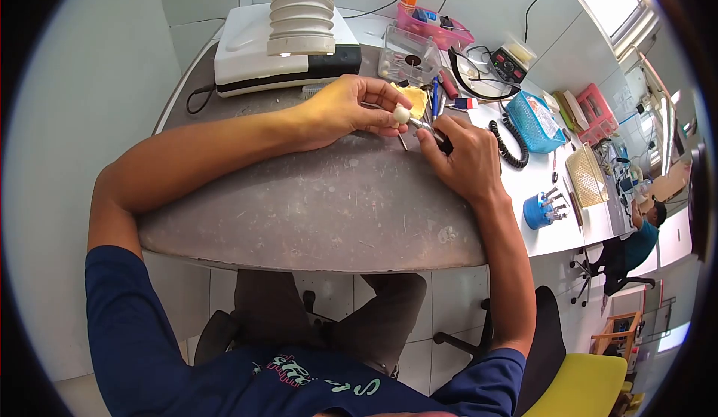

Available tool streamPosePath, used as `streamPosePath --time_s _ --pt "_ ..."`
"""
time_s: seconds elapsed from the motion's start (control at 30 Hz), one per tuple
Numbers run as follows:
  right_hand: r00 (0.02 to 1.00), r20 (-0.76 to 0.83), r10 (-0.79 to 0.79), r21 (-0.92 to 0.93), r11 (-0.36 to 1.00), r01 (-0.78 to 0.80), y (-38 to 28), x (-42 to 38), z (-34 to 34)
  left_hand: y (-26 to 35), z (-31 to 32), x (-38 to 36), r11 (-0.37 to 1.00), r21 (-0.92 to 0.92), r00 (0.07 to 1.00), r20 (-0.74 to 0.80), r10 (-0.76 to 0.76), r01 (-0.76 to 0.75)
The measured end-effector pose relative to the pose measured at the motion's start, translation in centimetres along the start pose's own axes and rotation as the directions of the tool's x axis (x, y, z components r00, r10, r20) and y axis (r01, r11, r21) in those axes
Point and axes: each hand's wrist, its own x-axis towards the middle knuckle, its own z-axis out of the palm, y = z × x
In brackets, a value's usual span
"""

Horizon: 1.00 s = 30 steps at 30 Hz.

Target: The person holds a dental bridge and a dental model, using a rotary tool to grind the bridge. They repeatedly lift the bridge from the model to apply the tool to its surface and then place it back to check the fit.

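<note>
Over the far part of the grey desk point(321, 200), in front of the person, both hands meet at a small whitish piece point(402, 114). Left hand point(359, 106): grip pinching the piece between thumb and fingertips, forearm laid across the desk. Right hand point(464, 155): grip closed around a slim metal-and-black handpiece point(425, 127), its tip pointed at the piece; touching or just beside it, cannot tell which. A thin rod point(404, 142) shows just below the fingers, partly hidden. Behind the hands, a crumpled yellow cloth point(413, 101), a blue pen-like tool point(435, 97) and an open clear box point(410, 52). Beyond the left forearm, a white machine point(250, 43), a ribbed hose point(301, 13) hanging over it. Off to the right: coiled black cord point(508, 144) near a blue basket point(532, 121), and a blue cup point(535, 211) holding several small tools. Farther off, a seated co-worker point(639, 245).
</note>
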Motion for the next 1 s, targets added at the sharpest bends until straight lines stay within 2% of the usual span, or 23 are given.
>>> streamPosePath --time_s 0.27,0.4,0.5,0.83,0.9,1.0 --pt "0.999 0.000 0.033 0.012 0.999 -0.033 -0.06 0.10 0.03 -0.21 -0.18 0.04 0.999 -0.009 0.999 0.032 0.031 -0.031" --pt "1.000 -0.005 0.000 0.017 1.000 0.001 0.33 -0.14 -0.01 -0.31 -0.20 0.04 0.999 -0.015 0.999 0.000 0.034 -0.034" --pt "0.999 0.028 0.028 -0.006 1.000 -0.027 0.13 0.08 0.05 -0.55 -0.31 0.20 0.997 -0.036 0.997 0.046 0.063 -0.062" --pt "0.999 0.026 0.029 -0.020 0.999 -0.028 0.03 0.14 0.19 -0.57 -0.24 0.11 0.995 -0.068 0.997 0.031 0.071 -0.069" --pt "1.000 -0.019 -0.009 -0.006 1.000 0.009 -0.28 0.33 0.32 -0.43 -0.13 0.25 0.998 -0.048 0.999 0.019 0.043 -0.042" --pt "1.000 0.003 0.024 0.004 1.000 -0.024 -0.18 0.10 0.17 -0.50 -0.05 0.13 0.999 -0.038 0.999 0.006 0.033 -0.032"
